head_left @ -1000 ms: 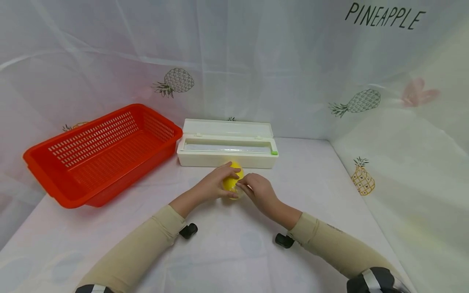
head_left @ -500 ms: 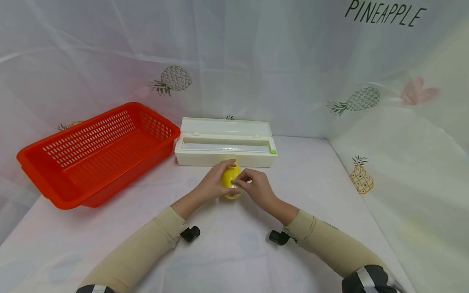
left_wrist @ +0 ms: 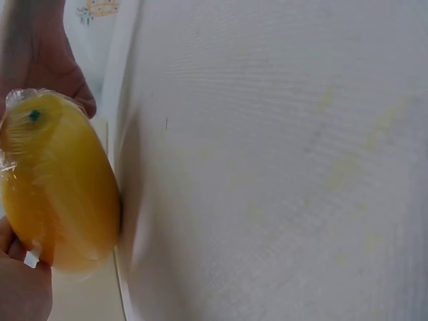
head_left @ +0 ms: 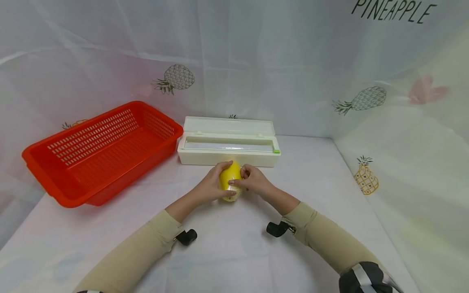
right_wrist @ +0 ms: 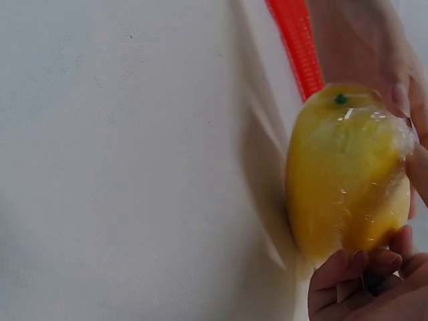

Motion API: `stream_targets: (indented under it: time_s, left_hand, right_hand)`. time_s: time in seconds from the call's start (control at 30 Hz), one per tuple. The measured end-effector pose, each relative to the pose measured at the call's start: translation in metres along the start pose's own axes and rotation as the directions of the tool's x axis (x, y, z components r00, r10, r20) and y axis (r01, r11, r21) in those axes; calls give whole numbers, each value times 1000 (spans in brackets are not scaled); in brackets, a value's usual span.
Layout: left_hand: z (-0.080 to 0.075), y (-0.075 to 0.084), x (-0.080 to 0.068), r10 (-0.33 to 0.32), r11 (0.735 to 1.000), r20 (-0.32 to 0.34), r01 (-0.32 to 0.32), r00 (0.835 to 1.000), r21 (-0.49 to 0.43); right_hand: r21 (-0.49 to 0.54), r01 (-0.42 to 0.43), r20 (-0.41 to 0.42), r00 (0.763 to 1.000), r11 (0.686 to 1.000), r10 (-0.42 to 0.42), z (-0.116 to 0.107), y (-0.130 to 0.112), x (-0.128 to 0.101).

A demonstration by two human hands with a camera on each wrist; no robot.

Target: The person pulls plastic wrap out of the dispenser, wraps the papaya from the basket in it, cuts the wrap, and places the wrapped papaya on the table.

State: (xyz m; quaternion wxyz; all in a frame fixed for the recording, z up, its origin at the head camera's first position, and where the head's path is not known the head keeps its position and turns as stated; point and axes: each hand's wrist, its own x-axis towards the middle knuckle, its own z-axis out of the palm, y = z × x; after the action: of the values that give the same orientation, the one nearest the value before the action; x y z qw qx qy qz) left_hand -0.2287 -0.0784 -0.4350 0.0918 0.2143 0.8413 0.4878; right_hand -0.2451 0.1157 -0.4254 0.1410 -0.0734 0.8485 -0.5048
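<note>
A yellow lemon (head_left: 229, 180) wrapped in clear film stands on end on the white tablecloth, just in front of the white cling-film dispenser box (head_left: 227, 143). My left hand (head_left: 212, 185) cups its left side, thumb and fingers curled round it. My right hand (head_left: 249, 179) pinches the film on its right side. The left wrist view shows the wrapped lemon (left_wrist: 57, 194) close up with fingertips at its top and bottom. In the right wrist view the lemon (right_wrist: 344, 170) glistens under the film, my right fingers (right_wrist: 354, 274) below it.
A red slotted plastic basket (head_left: 99, 152) sits at the left, tilted against the curtain. The dispenser box has its lid open and a green cutter tab (head_left: 276, 151) at its right end. Pineapple-print sheeting encloses the back and right side.
The lemon has been turned more upright and nudged toward the box. My right hand moved in closer against its right side; the left hand keeps its hold.
</note>
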Motion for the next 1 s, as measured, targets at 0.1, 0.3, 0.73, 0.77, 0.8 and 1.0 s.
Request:
stream_targets:
  time_s: [0.1,0.3,0.73,0.77,0.8,1.0]
  left_hand:
    - [1,0,-2,9,1000,1,-9,1000,2]
    - [3,1,-4,43,998,4,-43,999,35]
    - [6,-2,0,73,996,-18,-72,997,59]
    - [5,-3,0,66,996,-23,-65,998,60]
    - [4,-3,1,68,996,-31,-66,997,56]
    - [-7,-2,3,46,999,-58,-45,997,4]
  right_hand:
    - [41,-8,45,999,999,6,-3,0,-1]
    - [107,-14,126,992,994,0,-9,4,-1]
    - [80,81,243,965,993,-99,-18,19,-11]
    - [65,104,234,965,992,-117,-17,20,-11]
    - [47,127,222,966,991,-134,-16,20,-12]
    - [-21,184,149,972,983,-179,-6,16,-15]
